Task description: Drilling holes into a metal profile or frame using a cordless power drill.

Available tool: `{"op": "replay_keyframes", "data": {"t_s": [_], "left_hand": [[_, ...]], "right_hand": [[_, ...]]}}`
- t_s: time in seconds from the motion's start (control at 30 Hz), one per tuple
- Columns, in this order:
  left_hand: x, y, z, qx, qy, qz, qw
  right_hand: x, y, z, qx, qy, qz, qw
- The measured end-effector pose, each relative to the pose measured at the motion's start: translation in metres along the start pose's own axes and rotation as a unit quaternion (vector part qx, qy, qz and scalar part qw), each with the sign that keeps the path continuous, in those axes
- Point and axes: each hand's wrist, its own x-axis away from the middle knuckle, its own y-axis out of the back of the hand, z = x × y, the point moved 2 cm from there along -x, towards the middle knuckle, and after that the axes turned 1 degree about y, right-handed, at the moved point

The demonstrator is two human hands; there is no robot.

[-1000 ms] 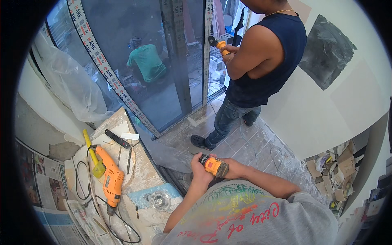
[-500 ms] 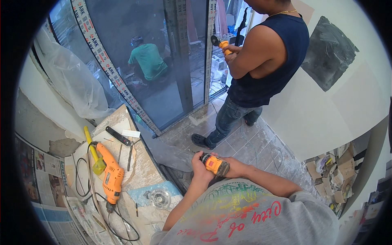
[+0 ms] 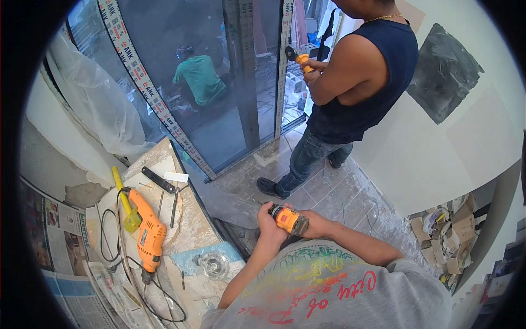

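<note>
My left hand [image 3: 268,226] and my right hand [image 3: 314,225] are both closed around a yellow and black cordless drill [image 3: 287,219], held level in front of my grey shirt, with a thin bit pointing up and left. To the left, a dusty board [image 3: 200,227] bears an orange corded drill [image 3: 148,229], a yellow tool [image 3: 130,219], a black bar tool [image 3: 158,179], loose drill bits [image 3: 173,211] and a metal disc [image 3: 213,265] on a blue sheet.
A co-worker [image 3: 367,82] in a dark sleeveless top stands ahead holding a yellow grinder [image 3: 304,62] by a tape-edged glass door [image 3: 181,22]. Another person [image 3: 200,82] crouches behind the glass. Plastic sheeting [image 3: 109,104] hangs left; cardboard scraps [image 3: 457,230] lie at right.
The co-worker and the grinder appear a little further right, along with a slight shift of the whole view. My two hands and the drill stay nearly in place.
</note>
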Motion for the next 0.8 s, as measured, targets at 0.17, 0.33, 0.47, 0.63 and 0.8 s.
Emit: {"op": "replay_keyframes", "data": {"t_s": [0.17, 0.33, 0.47, 0.63, 0.8], "left_hand": [[0.002, -0.002, 0.001, 0.000, -0.004, -0.012, 1.000], [0.006, -0.005, 0.001, -0.013, -0.004, -0.004, 1.000], [0.005, -0.005, 0.002, -0.006, -0.004, -0.011, 1.000], [0.007, -0.007, 0.004, -0.010, 0.002, -0.009, 1.000], [0.007, -0.007, 0.003, -0.019, -0.016, -0.007, 1.000]], "right_hand": [[0.000, -0.002, -0.006, 0.010, 0.024, 0.002, 1.000], [0.000, -0.002, -0.005, 0.013, 0.016, -0.002, 1.000], [0.001, -0.001, -0.002, 0.017, 0.007, 0.003, 1.000], [0.001, -0.001, -0.007, 0.028, 0.013, 0.012, 0.999], [0.001, 0.001, -0.001, 0.026, 0.003, 0.006, 1.000]]}}
